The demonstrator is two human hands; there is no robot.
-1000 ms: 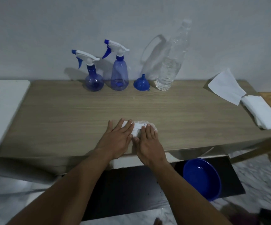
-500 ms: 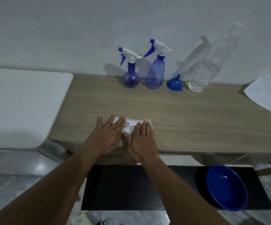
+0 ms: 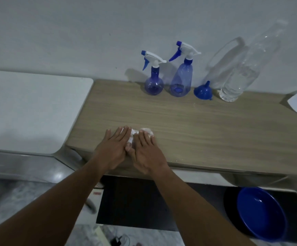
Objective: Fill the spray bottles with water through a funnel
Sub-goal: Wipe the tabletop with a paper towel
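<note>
Both hands are down flat at the near edge of the wooden table (image 3: 197, 125): left hand (image 3: 114, 148) and right hand (image 3: 146, 151) side by side, fingers straight, pressing on a crumpled white tissue (image 3: 135, 135) and gripping nothing. The task's gear is well apart from them, lined up against the wall. There's the round spray bottle (image 3: 154, 84), then the tall spray bottle (image 3: 181, 80), both translucent blue plastic with white-and-blue trigger heads screwed on. They look empty (so light and easy to tip, I'd judge), and best taken round the neck just under the trigger. Just beside them sits the blue funnel (image 3: 201, 91), mouth down, spout up, a stiff little cone to pinch by the spout. Next is the clear water bottle (image 3: 240, 77), partly full — likely the heavy one here, thin-walled and squashy, wanting a firm grip low on the body. A glossy blue basin (image 3: 261, 213) waits on the floor below.
</note>
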